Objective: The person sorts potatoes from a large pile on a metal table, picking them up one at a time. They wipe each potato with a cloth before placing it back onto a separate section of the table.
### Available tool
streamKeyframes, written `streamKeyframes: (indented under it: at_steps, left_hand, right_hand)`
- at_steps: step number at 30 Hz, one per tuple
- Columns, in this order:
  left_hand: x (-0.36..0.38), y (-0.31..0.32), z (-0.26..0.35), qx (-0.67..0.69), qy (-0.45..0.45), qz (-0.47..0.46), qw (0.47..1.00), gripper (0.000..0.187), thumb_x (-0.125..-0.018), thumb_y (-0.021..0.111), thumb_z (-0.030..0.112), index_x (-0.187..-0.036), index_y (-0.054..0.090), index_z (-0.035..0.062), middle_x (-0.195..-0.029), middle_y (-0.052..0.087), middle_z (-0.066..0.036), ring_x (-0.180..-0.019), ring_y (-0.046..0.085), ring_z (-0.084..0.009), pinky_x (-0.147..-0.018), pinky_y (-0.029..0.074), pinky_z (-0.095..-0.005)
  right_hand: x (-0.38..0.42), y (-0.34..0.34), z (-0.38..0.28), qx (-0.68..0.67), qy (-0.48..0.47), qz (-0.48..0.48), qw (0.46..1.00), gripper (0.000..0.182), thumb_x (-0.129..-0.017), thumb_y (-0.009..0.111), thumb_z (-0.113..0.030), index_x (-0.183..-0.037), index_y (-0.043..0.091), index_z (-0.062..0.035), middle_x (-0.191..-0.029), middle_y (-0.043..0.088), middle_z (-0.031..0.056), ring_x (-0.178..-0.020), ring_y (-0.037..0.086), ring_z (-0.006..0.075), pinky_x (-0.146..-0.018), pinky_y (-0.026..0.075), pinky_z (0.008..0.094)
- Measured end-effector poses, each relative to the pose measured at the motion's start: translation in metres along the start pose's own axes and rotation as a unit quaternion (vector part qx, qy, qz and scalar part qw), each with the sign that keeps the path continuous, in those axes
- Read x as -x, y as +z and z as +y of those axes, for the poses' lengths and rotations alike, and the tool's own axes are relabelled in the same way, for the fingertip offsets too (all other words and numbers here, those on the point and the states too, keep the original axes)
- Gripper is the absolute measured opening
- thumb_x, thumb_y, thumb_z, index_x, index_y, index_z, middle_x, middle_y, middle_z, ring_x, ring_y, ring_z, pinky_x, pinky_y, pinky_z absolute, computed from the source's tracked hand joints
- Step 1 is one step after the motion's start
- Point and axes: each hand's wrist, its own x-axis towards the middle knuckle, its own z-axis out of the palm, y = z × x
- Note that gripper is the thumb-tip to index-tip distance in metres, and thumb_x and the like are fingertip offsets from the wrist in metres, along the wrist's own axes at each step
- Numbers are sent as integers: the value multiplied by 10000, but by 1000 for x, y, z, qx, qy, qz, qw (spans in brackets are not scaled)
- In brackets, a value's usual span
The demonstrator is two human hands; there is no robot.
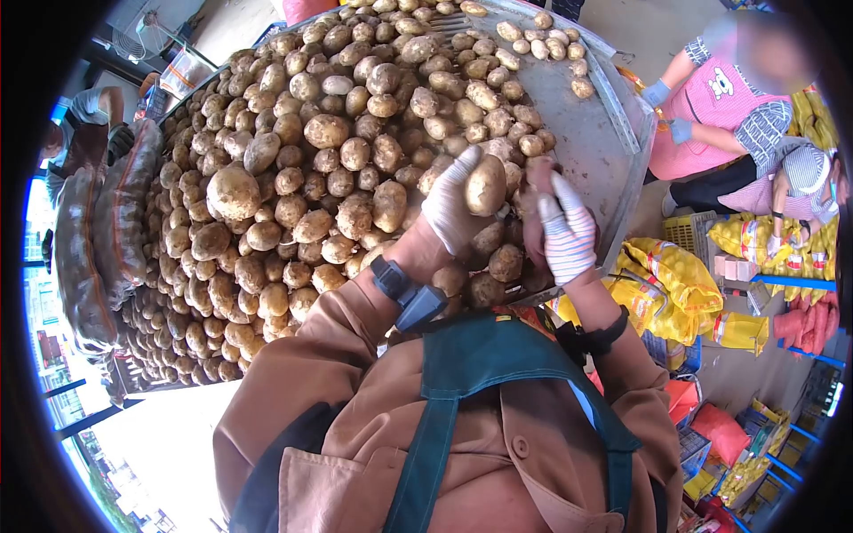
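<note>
Many brown potatoes (338,178) lie heaped on a metal sorting table (586,115). My left hand (451,209), in a white glove, is closed around a large potato (486,186) above the near right part of the heap. Beside it my right hand (567,233), in a striped glove, has its fingers curled on a reddish-brown cloth or bag edge (534,213), partly hidden by the glove. Several darker potatoes (506,263) rest just below and between the two hands.
Two people (711,133) in pink aprons are at the right, near yellow net bags (680,284). Filled sacks (124,222) stand at the left edge, with another person (89,111) behind them. Small potatoes (542,40) lie at the table's far end.
</note>
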Motion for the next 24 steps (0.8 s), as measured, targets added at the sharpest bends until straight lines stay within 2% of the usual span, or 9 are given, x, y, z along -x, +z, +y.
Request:
streamKeyframes:
  at_steps: [2,4,7,10,14,17,20,22,24]
  left_hand:
    - [-8,-8,-16,-18,-5,-24,1000,534,-973,524,510,-1297,518,86,-1271,577,-75,-1190,528,-221,-1117,349,-390]
    - [-10,-11,-25,-25,4,-4,1000,576,-972,518,523,-1331,501,73,-1298,569,-89,-1188,531,-223,-1101,372,-384]
    - [-7,-17,-20,-8,-20,53,998,559,-977,513,509,-1315,508,65,-1242,603,-94,-1141,555,-225,-1074,398,-390]
    - [16,9,-15,46,-33,1,998,462,-958,604,394,-1294,535,84,-1235,615,-120,-1119,608,-258,-1026,469,-432]
    - [8,16,-19,36,-2,24,999,530,-972,500,451,-1303,504,38,-1274,577,-115,-1181,534,-267,-1068,391,-412]
    - [-12,-12,-14,19,16,-24,999,530,-975,482,420,-1328,476,24,-1337,541,-112,-1243,504,-255,-1096,363,-418]
    - [-13,-34,-20,-311,197,-144,919,495,-987,474,408,-1290,498,18,-1354,537,-108,-1260,493,-244,-1104,359,-440]
    - [-5,-22,-19,-94,104,-23,990,516,-981,496,442,-1284,507,25,-1330,559,-113,-1244,506,-251,-1100,367,-448]
    - [5,-12,-26,-176,121,12,977,605,-937,545,526,-1293,527,37,-1261,605,-143,-1196,539,-298,-1088,384,-460]
  right_hand:
    - [-6,11,-9,305,-154,-106,934,334,-922,653,-95,-1247,615,-26,-1218,629,202,-1147,597,347,-1008,458,405]
    - [-13,13,-5,358,-175,-98,912,325,-943,626,-100,-1260,615,-29,-1197,648,173,-1115,616,321,-1005,460,374]
    - [-22,11,-20,138,152,-78,976,304,-1019,513,-109,-1290,605,-10,-1197,670,135,-1081,617,190,-983,466,309]
    - [-20,-5,-1,76,163,-19,983,291,-1023,488,-85,-1269,597,25,-1201,667,142,-1087,605,165,-955,471,289]
    - [-7,5,0,281,-113,-103,947,371,-886,602,-3,-1253,554,-28,-1189,567,223,-1078,570,404,-944,481,420]
    - [12,2,-8,280,-112,-123,946,393,-853,627,35,-1230,540,-36,-1104,575,202,-1026,586,373,-923,477,388]
    - [21,-15,-4,294,-89,-234,922,385,-850,633,37,-1219,550,-34,-1058,606,166,-991,608,316,-892,492,368]
    - [13,-22,-6,204,3,-147,968,375,-877,608,48,-1240,543,-21,-1141,617,143,-1063,596,254,-943,479,354]
    - [7,-26,-6,105,100,-59,988,365,-905,582,60,-1260,535,-7,-1224,627,121,-1135,584,193,-993,466,340]
